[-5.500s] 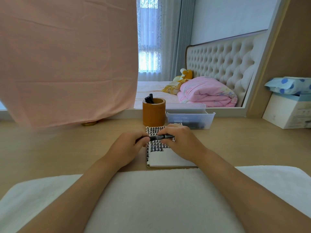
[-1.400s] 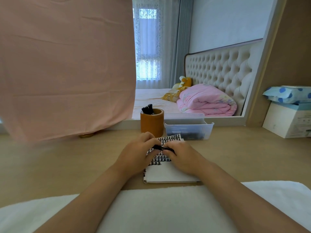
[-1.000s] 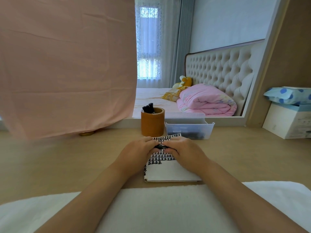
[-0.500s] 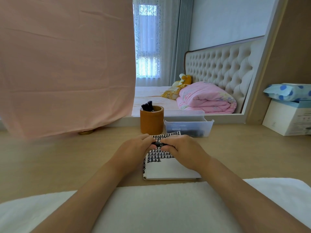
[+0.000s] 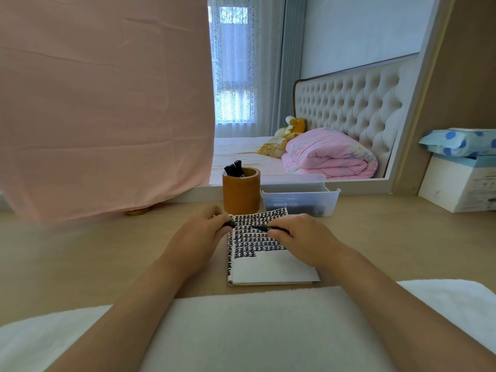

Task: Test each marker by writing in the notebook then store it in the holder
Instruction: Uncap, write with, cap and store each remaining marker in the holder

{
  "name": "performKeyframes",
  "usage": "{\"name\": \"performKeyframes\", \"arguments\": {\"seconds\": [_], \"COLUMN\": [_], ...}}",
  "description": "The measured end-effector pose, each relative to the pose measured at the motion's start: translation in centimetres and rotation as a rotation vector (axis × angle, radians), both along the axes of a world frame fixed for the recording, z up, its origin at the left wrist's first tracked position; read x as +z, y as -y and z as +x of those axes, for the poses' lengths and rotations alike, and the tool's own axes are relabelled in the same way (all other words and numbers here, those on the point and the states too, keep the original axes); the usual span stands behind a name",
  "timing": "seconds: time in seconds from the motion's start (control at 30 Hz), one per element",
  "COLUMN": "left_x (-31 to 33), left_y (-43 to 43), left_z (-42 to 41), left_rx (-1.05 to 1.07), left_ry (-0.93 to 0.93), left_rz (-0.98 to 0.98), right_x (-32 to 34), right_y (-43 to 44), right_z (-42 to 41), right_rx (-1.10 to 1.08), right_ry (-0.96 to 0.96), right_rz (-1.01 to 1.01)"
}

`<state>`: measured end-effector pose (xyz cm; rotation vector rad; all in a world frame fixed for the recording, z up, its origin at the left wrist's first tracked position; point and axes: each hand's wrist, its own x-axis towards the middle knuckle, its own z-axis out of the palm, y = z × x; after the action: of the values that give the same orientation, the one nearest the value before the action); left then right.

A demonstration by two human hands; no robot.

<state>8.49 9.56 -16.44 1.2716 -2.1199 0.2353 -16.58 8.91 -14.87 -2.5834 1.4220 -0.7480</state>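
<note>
An open notebook (image 5: pixel 271 267) lies on the desk, its upper page filled with rows of black marks. My right hand (image 5: pixel 306 238) grips a black marker (image 5: pixel 261 228) over the page, tip pointing left. My left hand (image 5: pixel 197 236) pinches the marker's black cap (image 5: pixel 230 224) at the notebook's left edge, a short gap from the tip. Behind the notebook stands a brown round holder (image 5: pixel 240 196) with three black markers (image 5: pixel 234 168) sticking out.
A clear plastic bin (image 5: pixel 300 202) holding dark markers sits right of the holder. A pink cloth (image 5: pixel 104 103) hangs at the left. A white box (image 5: pixel 461 183) stands at the far right. A white towel (image 5: pixel 255 331) covers the desk's near edge under my forearms.
My hands were together on the marker; they have now drawn apart, the cap coming off in my left hand and the marker body staying in my right.
</note>
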Motion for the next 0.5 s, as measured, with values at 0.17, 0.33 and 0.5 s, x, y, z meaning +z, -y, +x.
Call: {"name": "performKeyframes", "arguments": {"seconds": [0.17,0.33,0.5], "left_x": [-1.2,-1.9,-2.0], "left_y": [0.4,0.6,0.5], "left_z": [0.6,1.1,0.6], "left_rx": [0.206,0.228,0.221], "left_ry": [-0.031,-0.009,-0.075], "left_rz": [0.159,0.254,0.304], "right_x": [-0.3,0.0,0.4], "right_y": [0.1,-0.6,-1.0], "right_z": [0.2,0.8,1.0], "right_rx": [-0.023,0.041,0.079], "right_ry": [0.168,0.385,0.709], "right_rz": [0.092,0.198,0.424]}}
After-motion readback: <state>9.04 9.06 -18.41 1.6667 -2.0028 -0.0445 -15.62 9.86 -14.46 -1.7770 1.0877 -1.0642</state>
